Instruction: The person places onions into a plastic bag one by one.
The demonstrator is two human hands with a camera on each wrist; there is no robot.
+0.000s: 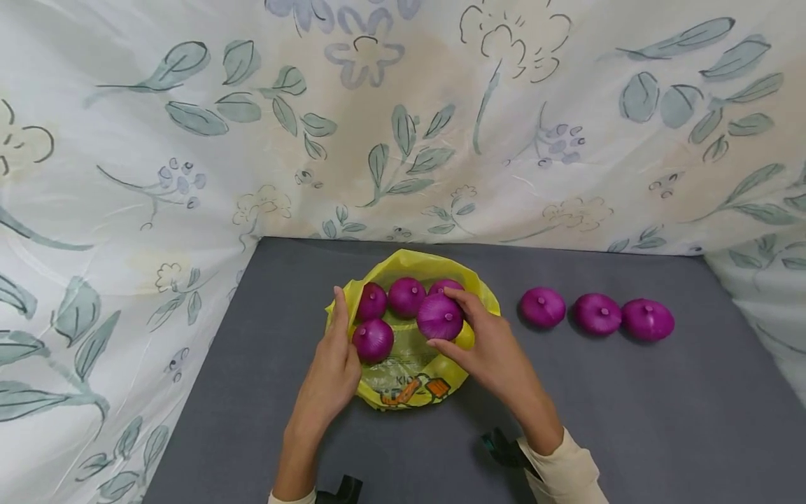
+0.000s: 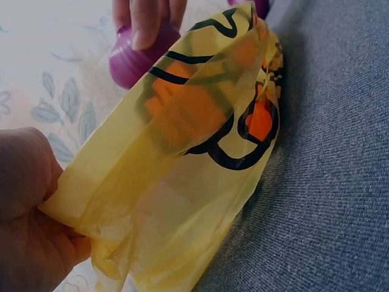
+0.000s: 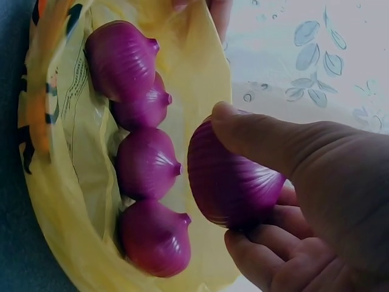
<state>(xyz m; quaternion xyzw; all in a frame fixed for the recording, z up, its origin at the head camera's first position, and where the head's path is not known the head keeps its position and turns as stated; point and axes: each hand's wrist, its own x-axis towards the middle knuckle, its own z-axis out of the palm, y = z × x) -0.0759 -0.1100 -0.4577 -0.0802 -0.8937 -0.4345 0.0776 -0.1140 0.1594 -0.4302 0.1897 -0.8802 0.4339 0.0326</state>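
A yellow plastic bag (image 1: 403,260) with an orange and black print lies with its mouth spread, and several purple onions (image 1: 407,297) sit inside it. At the bag's left edge my left hand (image 1: 330,378) grips the plastic; the left wrist view shows the rim (image 2: 79,213) pinched between thumb and fingers. My right hand (image 1: 497,357) holds another purple onion (image 1: 439,318) over the right part of the bag's mouth. Thumb and fingers clasp that onion from opposite sides in the right wrist view, apart from the onions (image 3: 149,164) in the bag.
Three more purple onions (image 1: 597,314) stand in a row on the dark grey table (image 1: 630,413), right of the bag. Floral cloth (image 1: 409,84) hangs behind the table and along its left and right sides.
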